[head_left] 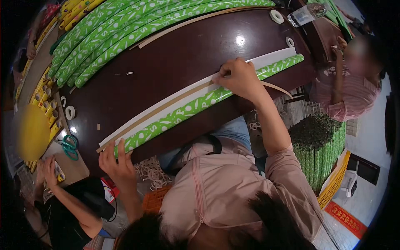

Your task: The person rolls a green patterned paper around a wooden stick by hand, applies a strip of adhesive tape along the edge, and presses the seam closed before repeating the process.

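A person's right hand [239, 79] pinched a narrow tan strip [179, 99] against the white edge of a green patterned paper roll [175, 121], fingers curled nearly closed. The left hand [118, 163], fingers spread, pressed the roll's near-left end. The roll lay along the near edge of the dark brown counter [166, 58], beyond which green scissors [69, 146] rested at left.

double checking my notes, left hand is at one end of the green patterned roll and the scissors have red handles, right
The scissors' handles are teal, not red, as the head view shows. The left hand is at one end of the roll.
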A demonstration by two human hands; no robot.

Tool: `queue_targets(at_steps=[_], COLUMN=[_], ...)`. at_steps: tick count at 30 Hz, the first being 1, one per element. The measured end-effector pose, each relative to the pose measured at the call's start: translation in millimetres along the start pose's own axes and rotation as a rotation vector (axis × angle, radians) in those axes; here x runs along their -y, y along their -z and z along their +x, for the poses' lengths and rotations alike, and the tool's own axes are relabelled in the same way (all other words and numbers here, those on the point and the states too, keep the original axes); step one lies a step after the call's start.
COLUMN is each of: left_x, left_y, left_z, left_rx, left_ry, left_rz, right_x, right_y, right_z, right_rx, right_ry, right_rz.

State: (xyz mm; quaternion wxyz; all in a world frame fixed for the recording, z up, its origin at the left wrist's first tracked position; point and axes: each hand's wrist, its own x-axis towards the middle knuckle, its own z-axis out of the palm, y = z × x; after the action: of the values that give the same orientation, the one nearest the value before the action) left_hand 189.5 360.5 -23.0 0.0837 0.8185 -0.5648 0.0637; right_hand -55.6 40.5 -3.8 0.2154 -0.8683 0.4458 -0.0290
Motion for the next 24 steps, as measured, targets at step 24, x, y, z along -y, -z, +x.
queue_targets(at_steps=[24], left_x=[-5.0], left_y=[8.5], left_z=[10.0], left_rx=[0.025], left_ry=[-0.043], left_rz=[-0.085], right_x=[24.6], right_y=[-9.9], right_z=[-20.1], right_rx=[-0.345], right_ry=[0.048], right_rz=[-0.185])
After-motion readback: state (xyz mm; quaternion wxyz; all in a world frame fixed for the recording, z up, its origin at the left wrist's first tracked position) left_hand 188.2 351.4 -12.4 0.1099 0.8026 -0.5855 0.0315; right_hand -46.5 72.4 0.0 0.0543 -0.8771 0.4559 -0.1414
